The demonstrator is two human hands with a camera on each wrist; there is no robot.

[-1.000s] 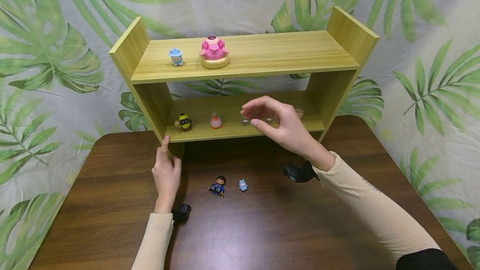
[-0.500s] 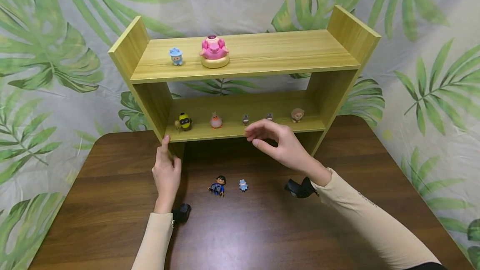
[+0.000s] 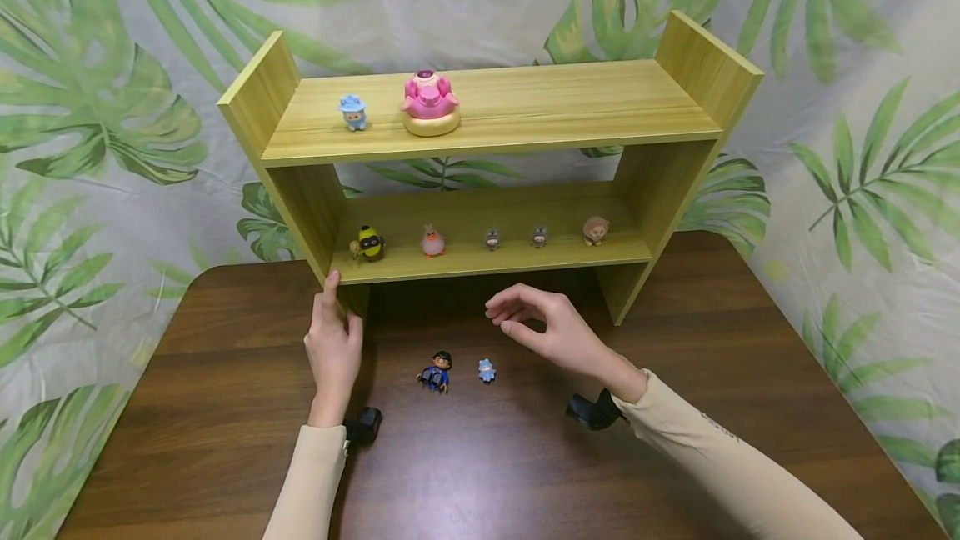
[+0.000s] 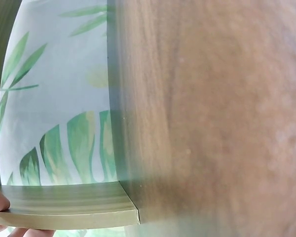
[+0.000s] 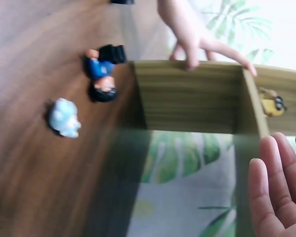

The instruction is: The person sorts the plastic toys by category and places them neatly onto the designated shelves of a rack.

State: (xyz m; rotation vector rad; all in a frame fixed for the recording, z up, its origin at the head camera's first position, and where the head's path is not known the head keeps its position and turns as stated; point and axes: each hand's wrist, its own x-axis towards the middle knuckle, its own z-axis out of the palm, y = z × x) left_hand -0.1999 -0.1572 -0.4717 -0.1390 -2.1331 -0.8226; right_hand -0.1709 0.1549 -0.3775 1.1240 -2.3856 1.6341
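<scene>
My left hand grips the left side panel of the wooden shelf, index finger up at the middle board's corner. In the left wrist view its thumb and fingers lie on opposite faces of the panel. Over the table, in front of the shelf, my right hand hovers with loosely bent fingers and nothing in them. Closest to it on the table is a small light-blue figurine. Left of that lies a toy figure with black hair and blue clothes, also seen in the right wrist view.
A blue-hatted figurine and a pink toy on a ring base stand on the top board. On the middle board are a yellow figure, a pink bird, two small grey figurines and a tan one.
My right hand has come down and back from the middle board to above the table, uncovering the small figurines on the board's right half. The left hand has stayed put.
</scene>
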